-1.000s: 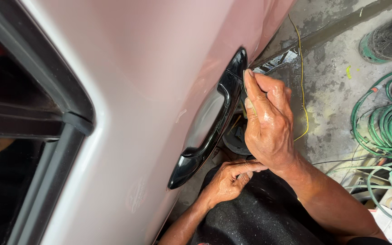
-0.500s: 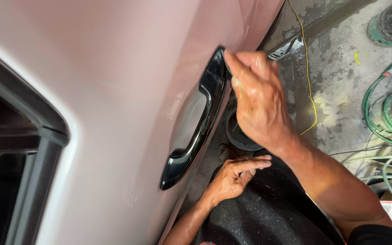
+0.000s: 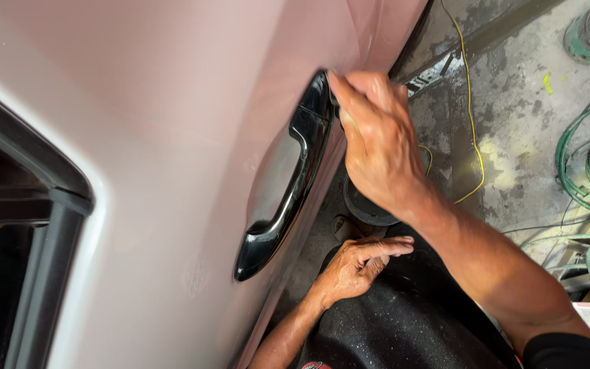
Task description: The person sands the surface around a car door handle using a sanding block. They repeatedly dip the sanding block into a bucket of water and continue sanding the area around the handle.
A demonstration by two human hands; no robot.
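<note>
The right hand presses its curled fingers on the upper end of the black door handle, which sits on the pale car door. The left hand, loosely open and empty, rests on the dark-clothed thigh, probably for balance.

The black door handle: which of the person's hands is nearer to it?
Right. The right hand touches the black door handle's upper end; the left hand rests lower, apart, on dark fabric.
</note>
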